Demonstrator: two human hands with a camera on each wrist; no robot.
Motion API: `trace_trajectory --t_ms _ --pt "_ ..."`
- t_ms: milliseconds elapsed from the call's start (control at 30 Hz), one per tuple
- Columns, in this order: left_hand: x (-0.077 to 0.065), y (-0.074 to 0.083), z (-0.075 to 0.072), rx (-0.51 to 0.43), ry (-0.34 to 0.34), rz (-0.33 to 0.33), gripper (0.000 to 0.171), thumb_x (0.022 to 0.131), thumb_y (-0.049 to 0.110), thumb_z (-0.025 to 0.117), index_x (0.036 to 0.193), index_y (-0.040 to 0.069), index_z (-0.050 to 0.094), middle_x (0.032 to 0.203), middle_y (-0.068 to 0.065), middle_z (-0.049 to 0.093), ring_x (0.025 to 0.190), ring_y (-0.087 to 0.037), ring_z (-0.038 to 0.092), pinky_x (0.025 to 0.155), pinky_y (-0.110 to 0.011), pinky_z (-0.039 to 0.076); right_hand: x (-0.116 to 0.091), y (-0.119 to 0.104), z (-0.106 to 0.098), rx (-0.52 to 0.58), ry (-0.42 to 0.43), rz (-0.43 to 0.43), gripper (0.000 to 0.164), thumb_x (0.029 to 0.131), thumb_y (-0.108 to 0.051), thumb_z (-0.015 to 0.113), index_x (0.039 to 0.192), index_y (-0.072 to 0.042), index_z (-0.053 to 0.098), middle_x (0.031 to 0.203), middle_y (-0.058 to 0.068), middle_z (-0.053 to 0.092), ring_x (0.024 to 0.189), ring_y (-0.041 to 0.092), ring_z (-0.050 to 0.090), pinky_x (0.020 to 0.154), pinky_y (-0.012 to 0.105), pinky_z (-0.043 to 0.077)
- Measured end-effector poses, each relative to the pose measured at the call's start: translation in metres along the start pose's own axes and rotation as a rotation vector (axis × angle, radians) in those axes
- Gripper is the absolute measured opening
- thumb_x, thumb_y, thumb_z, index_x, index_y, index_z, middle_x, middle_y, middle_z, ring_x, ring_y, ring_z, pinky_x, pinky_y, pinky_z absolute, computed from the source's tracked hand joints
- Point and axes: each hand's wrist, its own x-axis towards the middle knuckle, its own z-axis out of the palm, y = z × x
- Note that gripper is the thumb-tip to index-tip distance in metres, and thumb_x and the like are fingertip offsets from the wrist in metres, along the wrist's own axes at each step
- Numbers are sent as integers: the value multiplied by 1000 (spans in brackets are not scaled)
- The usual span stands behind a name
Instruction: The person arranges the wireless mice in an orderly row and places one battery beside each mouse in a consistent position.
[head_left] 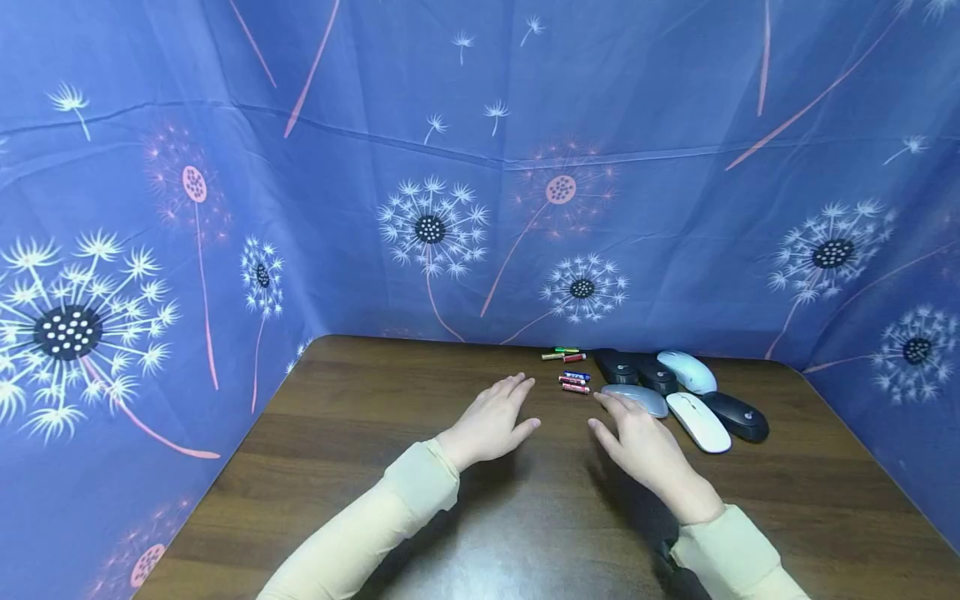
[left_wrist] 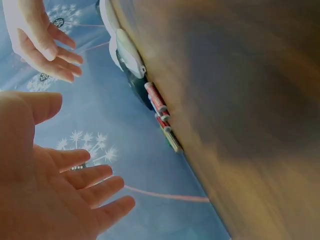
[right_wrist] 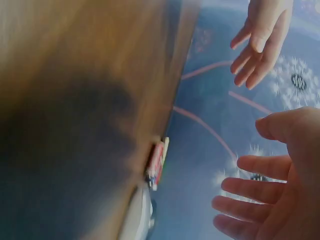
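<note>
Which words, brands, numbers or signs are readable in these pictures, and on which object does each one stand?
No text can be read.
Red batteries: printing on the wraps, too small and blurred to read.
Rightmost black mouse: a small pale mark on top, too small to make out.

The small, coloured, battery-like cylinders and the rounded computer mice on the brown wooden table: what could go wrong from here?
The small, coloured, battery-like cylinders lie loose on the brown wooden table and might roll if brushed.
The bare right hand hovers near the rounded grey mouse; a careless move could knock it into the cylinders.
The slim white front mouse sits close beside the oval black mouse at the right; moving one may shift the other.
</note>
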Motion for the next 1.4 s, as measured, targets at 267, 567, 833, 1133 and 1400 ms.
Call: trace_trajectory --t_ms 267,567,833,1133,1400 --pt "44 17 5 -208 -127 -42 64 97 39 47 147 4 28 152 -12 31 139 -25 30 113 -37 27 13 33 -21 44 -24 106 37 90 -15 55 122 5 57 123 31 55 114 46 52 91 59 43" --pt "86 42 31 -408 -195 -124 61 96 35 50 144 2 34 146 -9 42 136 -18 36 110 -25 29 24 70 -20 56 -35 244 42 87 -10 45 120 14 55 109 32 61 59 23 52 52 36 42" --pt "100 56 53 -712 -198 -321 55 94 30 54 140 3 42 138 -10 51 129 -20 45 104 -28 38 32 88 -8 54 -110 344 47 87 -13 42 118 21 51 116 37 54 86 41 58 75 54 48" --pt "117 58 92 -1315 -198 -433 53 97 24 50 139 -6 37 144 -17 40 133 -32 38 105 -45 37 33 100 3 39 -134 440 50 88 -17 42 117 22 51 116 39 52 89 46 57 75 53 49" --pt "119 73 88 -1450 -99 -526 51 95 12 48 139 -9 33 147 -20 34 137 -33 32 109 -48 31 38 103 5 36 -91 456 35 86 -18 43 54 -6 46 65 19 55 63 33 51 53 40 42"
